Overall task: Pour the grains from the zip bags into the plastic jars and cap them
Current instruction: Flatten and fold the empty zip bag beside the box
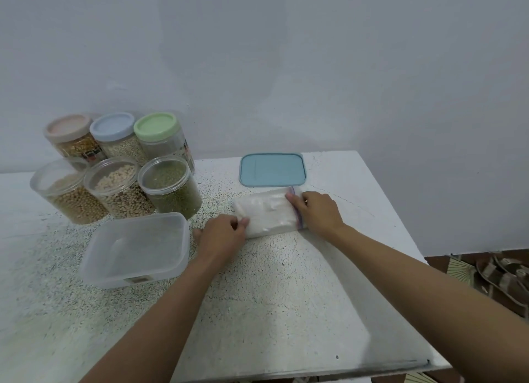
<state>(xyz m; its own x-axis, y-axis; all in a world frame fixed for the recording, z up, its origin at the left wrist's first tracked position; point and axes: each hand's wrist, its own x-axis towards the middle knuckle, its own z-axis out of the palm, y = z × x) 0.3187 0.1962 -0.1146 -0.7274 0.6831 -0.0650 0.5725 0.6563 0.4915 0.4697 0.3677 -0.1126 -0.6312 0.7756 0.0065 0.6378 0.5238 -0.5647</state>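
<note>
The soft, see-through zip bag (pixel 267 212) is fat with tiny white grains. It lies flat on the speckled table (pixel 272 296), right between the two hands. The left hand (pixel 221 235) curls its fingers round the bag's bottom end. The right hand (pixel 320 212) pinches the purple zip end. Just past the right hand lies a flat blue lid (pixel 272 169). Left of the left hand sits a cloudy plastic box (pixel 177 239), with round jars (pixel 120 190) of beans behind it.

On the table (pixel 286 311), six jars (pixel 114 167) stand in two rows at the far left. An open box (pixel 134 248) sits in front of them. To its right lies a zip bag (pixel 266 210), with a lid (pixel 272 169) just behind it.
</note>
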